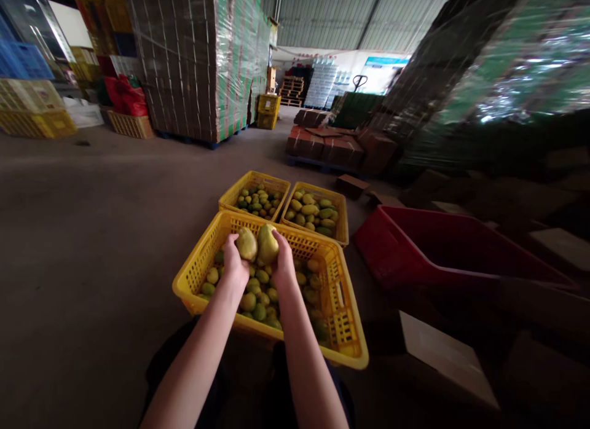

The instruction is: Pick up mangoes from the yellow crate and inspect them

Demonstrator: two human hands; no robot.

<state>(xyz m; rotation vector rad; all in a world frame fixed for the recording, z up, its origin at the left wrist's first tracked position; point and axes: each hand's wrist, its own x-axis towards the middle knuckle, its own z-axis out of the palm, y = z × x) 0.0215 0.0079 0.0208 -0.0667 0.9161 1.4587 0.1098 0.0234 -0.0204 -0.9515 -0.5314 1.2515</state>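
Observation:
My left hand point(236, 261) is closed around the outer side of a yellow-green papaya point(247, 244). A second papaya point(267, 244), tapered toward its top, is gripped in my right hand point(283, 257). The two fruits are side by side, almost touching, above a large yellow plastic crate point(345, 294). Inside that crate lie many more green and yellow fruits point(259, 297), partly hidden by my hands and forearms. My fingers beneath the held fruits are mostly out of sight.
Behind stand two yellow crates of similar fruit, one at left point(233, 198) and one at right point(342, 217). A red tub point(391, 251) and cardboard pieces point(442, 352) lie to the right. Wrapped pallet stacks point(177, 60) rise beyond.

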